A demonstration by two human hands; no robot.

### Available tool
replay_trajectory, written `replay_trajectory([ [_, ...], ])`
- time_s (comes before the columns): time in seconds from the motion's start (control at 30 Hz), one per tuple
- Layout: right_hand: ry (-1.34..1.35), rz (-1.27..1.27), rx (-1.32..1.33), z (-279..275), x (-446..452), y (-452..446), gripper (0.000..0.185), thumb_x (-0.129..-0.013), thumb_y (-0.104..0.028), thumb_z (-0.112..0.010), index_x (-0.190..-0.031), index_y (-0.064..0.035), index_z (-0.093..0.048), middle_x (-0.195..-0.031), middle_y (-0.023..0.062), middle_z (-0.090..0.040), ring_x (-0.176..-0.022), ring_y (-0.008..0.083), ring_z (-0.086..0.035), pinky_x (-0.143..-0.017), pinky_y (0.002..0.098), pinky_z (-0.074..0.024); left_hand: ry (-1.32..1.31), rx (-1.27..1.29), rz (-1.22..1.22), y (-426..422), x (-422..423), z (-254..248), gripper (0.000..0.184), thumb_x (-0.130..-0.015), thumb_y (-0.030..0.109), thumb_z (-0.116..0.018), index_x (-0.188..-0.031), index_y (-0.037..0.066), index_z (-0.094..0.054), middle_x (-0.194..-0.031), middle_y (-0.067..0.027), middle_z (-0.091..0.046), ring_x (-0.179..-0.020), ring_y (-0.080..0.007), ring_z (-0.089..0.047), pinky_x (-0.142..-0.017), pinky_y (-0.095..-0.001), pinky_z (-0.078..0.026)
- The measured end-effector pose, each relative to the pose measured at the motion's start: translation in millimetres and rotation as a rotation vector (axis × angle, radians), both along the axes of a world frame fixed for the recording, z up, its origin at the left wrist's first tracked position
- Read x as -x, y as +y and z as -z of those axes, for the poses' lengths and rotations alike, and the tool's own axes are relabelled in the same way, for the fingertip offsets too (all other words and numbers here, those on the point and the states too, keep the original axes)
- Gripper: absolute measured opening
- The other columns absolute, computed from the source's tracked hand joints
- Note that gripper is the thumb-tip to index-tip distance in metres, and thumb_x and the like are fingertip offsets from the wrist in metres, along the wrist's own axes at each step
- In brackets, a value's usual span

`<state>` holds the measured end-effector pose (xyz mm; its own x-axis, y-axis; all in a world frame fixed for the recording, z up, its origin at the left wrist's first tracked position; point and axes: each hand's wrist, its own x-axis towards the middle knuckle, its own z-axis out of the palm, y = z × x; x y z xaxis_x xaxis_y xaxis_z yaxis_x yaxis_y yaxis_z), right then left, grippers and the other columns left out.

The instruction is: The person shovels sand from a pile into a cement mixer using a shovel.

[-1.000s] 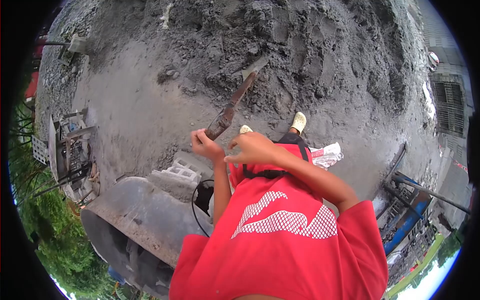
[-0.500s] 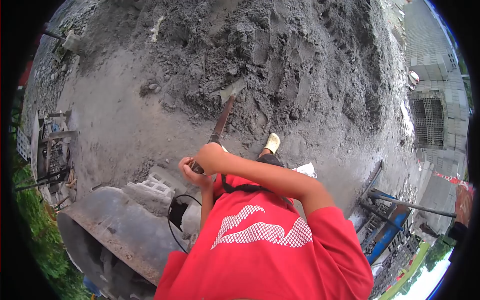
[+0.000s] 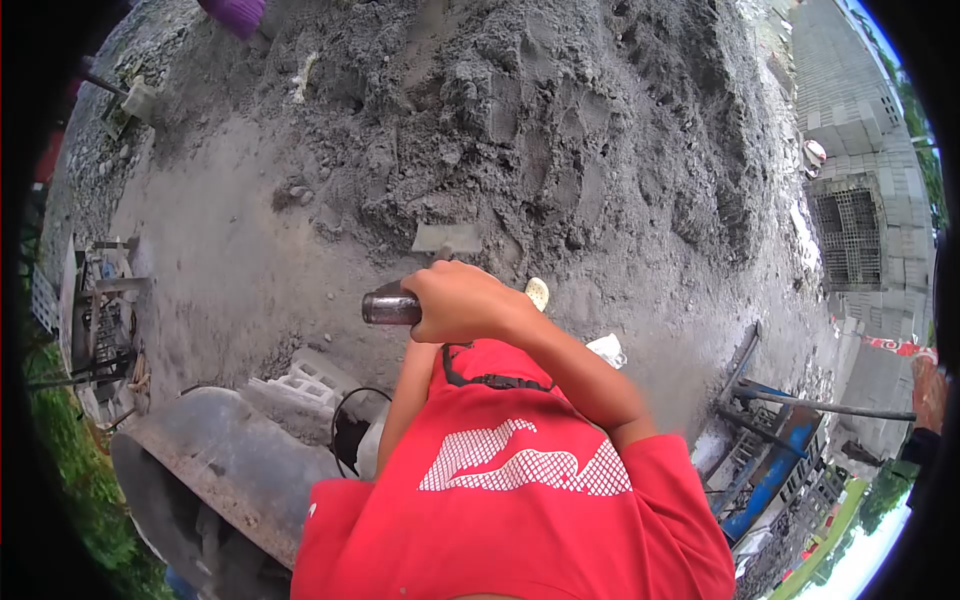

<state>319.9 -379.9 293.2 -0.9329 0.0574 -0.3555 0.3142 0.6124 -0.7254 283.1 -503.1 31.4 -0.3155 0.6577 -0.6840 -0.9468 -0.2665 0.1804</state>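
Observation:
My right hand (image 3: 462, 302) is closed around the handle of a shovel (image 3: 447, 238), its dark, shiny handle end (image 3: 390, 306) poking out to the left of my fist. The pale, flat blade rests against the foot of a grey sand pile (image 3: 560, 130), just beyond my hands. My left forearm (image 3: 408, 385) rises to the handle from below. The left hand itself is hidden behind the right one, so its fingers do not show.
A yellow clog (image 3: 537, 293) is on one foot beside the pile. Lower left lie a rusty metal drum (image 3: 225, 465) and a hollow block (image 3: 310, 380). Blue metal framing (image 3: 775, 460) stands at right, near a block wall (image 3: 850, 110). Purple cloth (image 3: 235, 15) shows at the top.
The shovel's blade has come closer to me and its handle end has swung up, pointing left. My right hand has risen with it; my left hand has become hidden. Purple cloth has appeared.

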Motion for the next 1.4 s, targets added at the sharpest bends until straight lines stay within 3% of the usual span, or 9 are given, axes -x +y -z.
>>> replay_trajectory([
  [0.23,0.035,0.34,0.135,59,-47,18,0.031,-0.061,-0.017,-0.064,-0.086,0.0021,-0.061,-0.073,0.0211,-0.062,-0.072,0.0357,-0.061,-0.066,0.0407,-0.0467,-0.015,-0.006,0.264,17,-29,-5,0.047,-0.093,0.047,-0.031,-0.115,0.01,-0.05,-0.113,-0.0084,-0.055,-0.104,-0.022,-0.053,-0.091,-0.0403,-0.043],
  [0.37,0.019,0.378,0.172,32,-67,26,0.034,-0.062,-0.018,-0.065,-0.089,0.0027,-0.061,-0.075,0.0215,-0.062,-0.074,0.0363,-0.061,-0.067,0.0403,-0.046,0.128,-0.06,0.361,25,-40,-1,0.05,-0.091,0.05,-0.034,-0.118,0.01,-0.049,-0.121,-0.0074,-0.054,-0.11,-0.0225,-0.053,-0.095,-0.0429,-0.042],
  [0.57,0.088,0.312,0.015,-19,-85,5,0.036,-0.064,-0.017,-0.067,-0.095,-0.0013,-0.058,-0.075,0.0205,-0.062,-0.07,0.0379,-0.061,-0.065,0.0432,-0.0484,-0.272,-0.224,0.483,49,-9,-16,0.048,-0.084,0.054,-0.051,-0.082,0.006,-0.055,-0.075,-0.0113,-0.059,-0.073,-0.0244,-0.061,-0.069,-0.0392,-0.051],
  [0.63,0.098,0.333,-0.006,-38,-89,1,0.035,-0.064,-0.017,-0.067,-0.095,-0.0034,-0.057,-0.074,0.0192,-0.062,-0.069,0.0374,-0.061,-0.063,0.0439,-0.0483,-0.146,-0.273,0.487,75,-3,-59,0.051,-0.088,0.053,-0.044,-0.074,0.005,-0.054,-0.071,-0.0085,-0.056,-0.068,-0.0221,-0.056,-0.07,-0.0342,-0.049],
  [0.73,0.13,0.33,-0.115,-68,-96,7,0.031,-0.064,-0.016,-0.067,-0.091,-0.0064,-0.055,-0.071,0.0162,-0.062,-0.068,0.0365,-0.061,-0.06,0.0448,-0.0476,0.227,-0.408,0.651,113,18,-70,0.054,-0.087,0.056,-0.042,-0.091,0.005,-0.058,-0.077,-0.0078,-0.059,-0.073,-0.0215,-0.057,-0.07,-0.0333,-0.047],
  [0.9,0.129,0.267,-0.324,-38,-71,34,0.028,-0.061,-0.018,-0.067,-0.084,-0.0051,-0.056,-0.07,0.0157,-0.062,-0.066,0.0362,-0.06,-0.06,0.0448,-0.0473,0.632,-0.066,0.955,141,102,-39,0.047,-0.092,0.048,-0.036,-0.101,0.007,-0.058,-0.085,0.0,-0.058,-0.074,-0.0143,-0.054,-0.07,-0.0317,-0.044],
  [1.13,0.107,0.233,-0.363,29,-41,42,0.024,-0.061,-0.017,-0.065,-0.081,-0.0053,-0.059,-0.067,0.0184,-0.061,-0.065,0.0377,-0.06,-0.063,0.0461,-0.0479,0.876,-0.138,-0.137,50,73,-138,0.028,-0.09,0.025,-0.042,-0.105,0.004,-0.052,-0.091,-0.0038,-0.054,-0.087,-0.0144,-0.053,-0.081,-0.0328,-0.042],
  [1.3,0.082,0.189,-0.394,25,-31,30,0.025,-0.063,-0.015,-0.062,-0.086,-0.0051,-0.061,-0.066,0.018,-0.061,-0.065,0.036,-0.061,-0.061,0.0444,-0.0484,1.418,0.07,-0.218,63,25,-187,0.024,-0.088,0.005,-0.042,-0.112,0.002,-0.044,-0.099,-0.0088,-0.05,-0.088,-0.0147,-0.051,-0.081,-0.0305,-0.042],
  [1.4,0.102,0.213,-0.372,33,-27,20,0.023,-0.064,-0.014,-0.061,-0.086,-0.0054,-0.06,-0.066,0.0174,-0.061,-0.065,0.0357,-0.061,-0.06,0.0451,-0.0475,1.621,0.248,-0.209,65,29,-163,0.028,-0.086,-0.003,-0.044,-0.113,0.001,-0.041,-0.098,-0.0091,-0.048,-0.082,-0.0146,-0.051,-0.077,-0.0288,-0.044],
])
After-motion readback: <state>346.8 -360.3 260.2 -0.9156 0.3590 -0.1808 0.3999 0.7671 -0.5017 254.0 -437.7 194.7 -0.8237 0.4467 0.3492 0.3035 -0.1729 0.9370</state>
